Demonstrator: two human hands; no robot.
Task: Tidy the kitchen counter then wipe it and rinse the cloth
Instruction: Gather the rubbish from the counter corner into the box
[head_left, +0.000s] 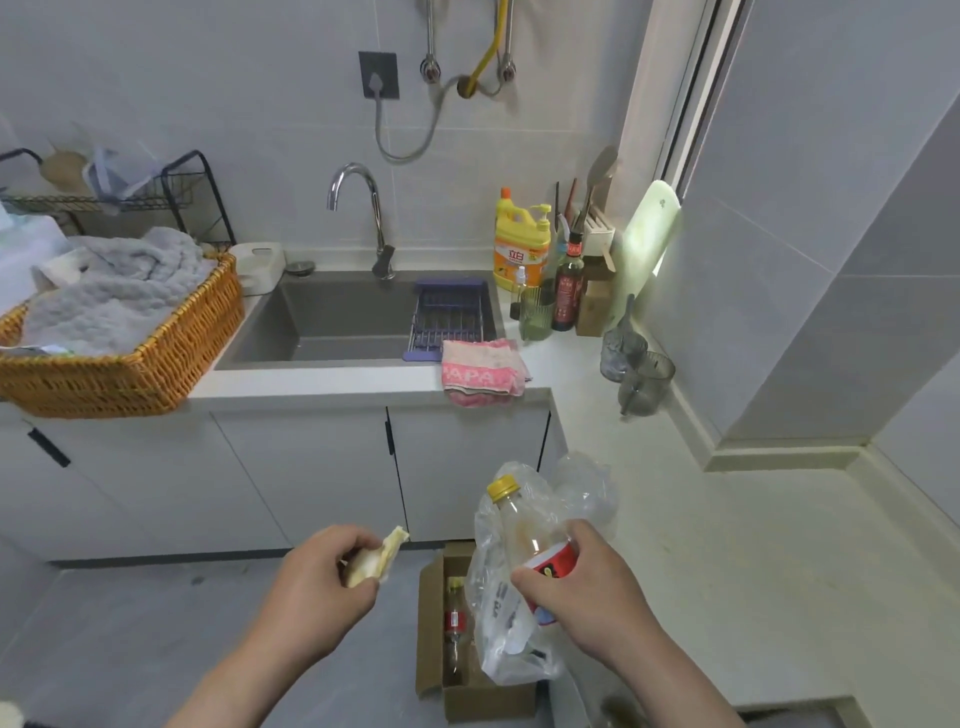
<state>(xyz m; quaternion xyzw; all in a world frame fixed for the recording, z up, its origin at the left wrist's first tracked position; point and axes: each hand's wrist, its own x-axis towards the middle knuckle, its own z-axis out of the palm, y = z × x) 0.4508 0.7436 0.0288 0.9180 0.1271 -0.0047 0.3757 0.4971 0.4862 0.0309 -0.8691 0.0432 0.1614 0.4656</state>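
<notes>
Far left of the grey recessed sink (332, 325), a woven orange wicker basket (135, 382) sat on the pale stone counter (701, 545), heaped with a fluffy grey towel (114, 296). Behind the basket, also left of the sink, stood a black wire rack (182, 182).

Below the sink and well in front of it, over the grey floor, the person's left hand (317, 582) had its fingers curled round a pale yellowish scrap (376, 561), pinching it against the thumb. What the scrap was could not be told.

A curved chrome tap (358, 208) rose from the sink's back edge. A purple slatted drain rack (452, 312) rested across the sink's right end. The pink task cloth (483, 371) lay crumpled at the sink's front right corner, touching the rack and hanging partly over the counter edge.

Below the sink's right end, an open brown cardboard box (467, 693) stood on the floor with a small clear bottle (454, 629) inside. Above the box, the right hand (582, 597) was clamped round a clear plastic bottle with a yellow cap and red label (524, 525), together with a crinkled clear plastic bag (498, 629) wrapped about it.

Right of the sink, a yellow detergent jug (522, 244), a ribbed green cup (537, 314) and a dark sauce bottle (568, 291) crowded the counter corner. Further right of the sink stood two smoky transparent mugs (639, 374), touching each other.
</notes>
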